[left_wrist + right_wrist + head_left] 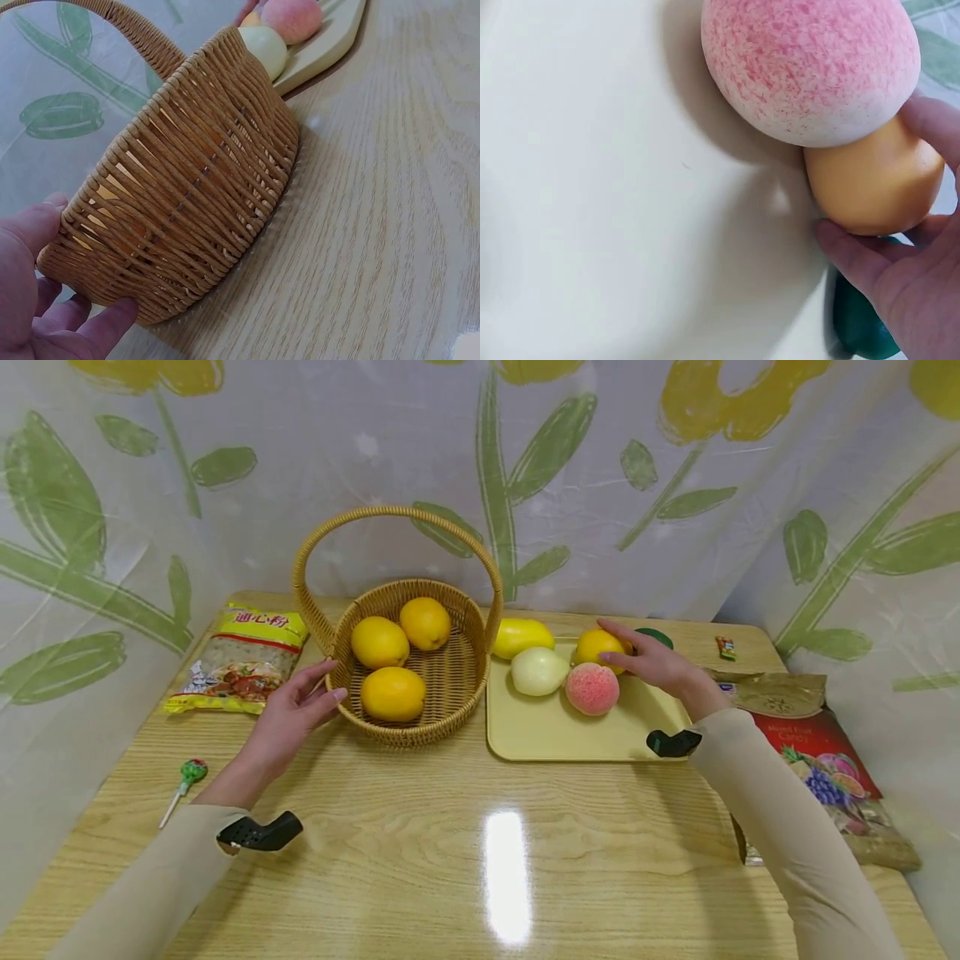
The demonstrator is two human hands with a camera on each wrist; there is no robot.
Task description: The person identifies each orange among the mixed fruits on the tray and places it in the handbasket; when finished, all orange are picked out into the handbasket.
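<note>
My left hand (298, 706) grips the left side of a round wicker basket (405, 733), thumb at the rim and fingers against the outer wall. The basket, with a tall arched handle, holds a few yellow-orange lemon-shaped fruits (393, 694). Over the pale yellow tray (585, 746), my right hand (660, 664) grips an orange (874, 184) at the tray's back part, fingers and thumb on its sides. A pink peach (592, 689) sits right in front of the orange. To the left are a pale green-white pear-like fruit (538, 672) and a yellow oblong fruit (523, 637).
Beyond the right hand lies a dark green fruit (862, 319), partly hidden. A yellow pasta bag (243, 656) and a lollipop (184, 782) lie at left. On the right are a mixed fruit candy bag (821, 752) and a small wrapped sweet (726, 648). A flowered curtain (420, 452) stands behind.
</note>
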